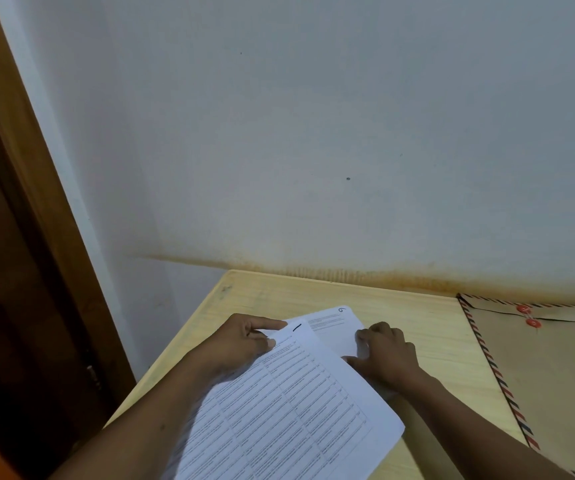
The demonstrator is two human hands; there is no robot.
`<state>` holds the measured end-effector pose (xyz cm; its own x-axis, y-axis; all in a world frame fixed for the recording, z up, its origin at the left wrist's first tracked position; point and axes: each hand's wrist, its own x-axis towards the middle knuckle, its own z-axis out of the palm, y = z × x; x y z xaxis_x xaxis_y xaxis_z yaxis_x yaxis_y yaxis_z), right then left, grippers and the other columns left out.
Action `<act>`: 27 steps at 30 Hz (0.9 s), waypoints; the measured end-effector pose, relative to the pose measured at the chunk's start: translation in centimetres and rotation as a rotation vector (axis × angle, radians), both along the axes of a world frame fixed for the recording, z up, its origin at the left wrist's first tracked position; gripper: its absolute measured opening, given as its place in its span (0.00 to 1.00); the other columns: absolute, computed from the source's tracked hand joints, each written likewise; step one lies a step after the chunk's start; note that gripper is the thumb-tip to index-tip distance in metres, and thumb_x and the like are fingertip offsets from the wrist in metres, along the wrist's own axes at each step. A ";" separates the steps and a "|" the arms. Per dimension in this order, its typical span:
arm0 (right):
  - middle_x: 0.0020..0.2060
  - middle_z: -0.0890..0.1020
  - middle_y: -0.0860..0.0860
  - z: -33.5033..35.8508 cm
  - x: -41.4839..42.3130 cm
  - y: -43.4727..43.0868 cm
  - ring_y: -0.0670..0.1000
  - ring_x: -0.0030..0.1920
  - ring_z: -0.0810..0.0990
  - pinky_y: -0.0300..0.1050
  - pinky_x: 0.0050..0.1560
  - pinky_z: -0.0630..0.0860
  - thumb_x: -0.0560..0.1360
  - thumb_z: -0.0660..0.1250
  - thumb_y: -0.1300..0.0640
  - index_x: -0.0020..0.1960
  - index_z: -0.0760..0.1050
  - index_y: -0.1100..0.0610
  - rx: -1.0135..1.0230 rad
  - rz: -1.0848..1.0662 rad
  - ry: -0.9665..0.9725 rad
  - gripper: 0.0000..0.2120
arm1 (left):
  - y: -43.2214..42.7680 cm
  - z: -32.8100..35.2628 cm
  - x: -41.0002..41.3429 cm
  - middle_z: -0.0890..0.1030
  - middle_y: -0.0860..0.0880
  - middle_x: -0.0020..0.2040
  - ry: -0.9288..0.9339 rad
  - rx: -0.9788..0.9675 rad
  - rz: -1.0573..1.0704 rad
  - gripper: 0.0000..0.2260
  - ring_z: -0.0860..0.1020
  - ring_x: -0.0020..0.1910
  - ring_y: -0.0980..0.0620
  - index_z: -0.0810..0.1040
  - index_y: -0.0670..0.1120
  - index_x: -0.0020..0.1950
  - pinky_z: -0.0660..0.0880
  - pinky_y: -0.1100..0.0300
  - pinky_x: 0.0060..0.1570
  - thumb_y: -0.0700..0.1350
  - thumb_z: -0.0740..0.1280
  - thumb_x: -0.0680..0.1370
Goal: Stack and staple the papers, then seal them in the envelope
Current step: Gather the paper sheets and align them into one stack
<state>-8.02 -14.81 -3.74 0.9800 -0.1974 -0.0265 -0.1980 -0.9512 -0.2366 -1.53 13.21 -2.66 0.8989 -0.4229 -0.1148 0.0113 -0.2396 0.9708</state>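
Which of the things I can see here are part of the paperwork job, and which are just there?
Part of the job:
- top sheet, marked 1, pinched by the left hand
- lower sheet, marked 6, under the right hand
- brown envelope, on the right

Just there:
- wooden table
- wall
- dark wooden door

No stapler is in view.

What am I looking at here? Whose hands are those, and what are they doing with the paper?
A person wears a camera on their head, so you see what they see, looking down at a wooden table. No robot here, only two bare hands. The left hand pinches the top corner of a printed sheet marked with a dark stroke. The right hand rests on another sheet underneath, marked 6. They are not lined up yet. On the right lies a brown envelope with a striped border and two red buttons.
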 end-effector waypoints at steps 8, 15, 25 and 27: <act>0.65 0.74 0.49 1.0 0.1 -0.7 0.54 0.66 0.71 0.51 0.59 0.71 0.70 0.71 0.37 0.72 0.68 0.45 0.052 0.054 0.027 0.33 | -1.5 0.2 -0.5 0.84 0.33 0.45 0.057 -0.148 -0.052 0.14 0.84 0.53 0.37 0.86 0.45 0.60 0.78 0.44 0.65 0.33 0.69 0.78; 0.51 0.81 0.49 1.1 -0.2 -1.2 0.50 0.50 0.79 0.43 0.49 0.76 0.69 0.74 0.57 0.69 0.71 0.52 0.370 0.020 -0.040 0.30 | -2.3 -1.0 0.0 0.82 0.41 0.42 -0.006 -0.082 -0.040 0.15 0.79 0.47 0.42 0.86 0.51 0.60 0.74 0.48 0.63 0.37 0.70 0.78; 0.58 0.77 0.50 0.3 0.0 -0.2 0.51 0.56 0.78 0.42 0.55 0.74 0.70 0.76 0.48 0.64 0.78 0.51 0.271 0.072 -0.024 0.23 | -3.0 -1.8 -1.5 0.74 0.51 0.29 0.043 0.023 -0.061 0.14 0.76 0.36 0.58 0.85 0.45 0.60 0.72 0.76 0.51 0.32 0.67 0.80; 0.55 0.73 0.48 0.0 -0.1 0.3 0.51 0.55 0.78 0.44 0.58 0.75 0.70 0.76 0.47 0.62 0.79 0.50 0.244 0.087 -0.024 0.22 | -2.7 -1.8 -1.7 0.77 0.45 0.35 0.095 0.008 -0.087 0.14 0.77 0.43 0.52 0.86 0.46 0.60 0.72 0.64 0.65 0.33 0.69 0.79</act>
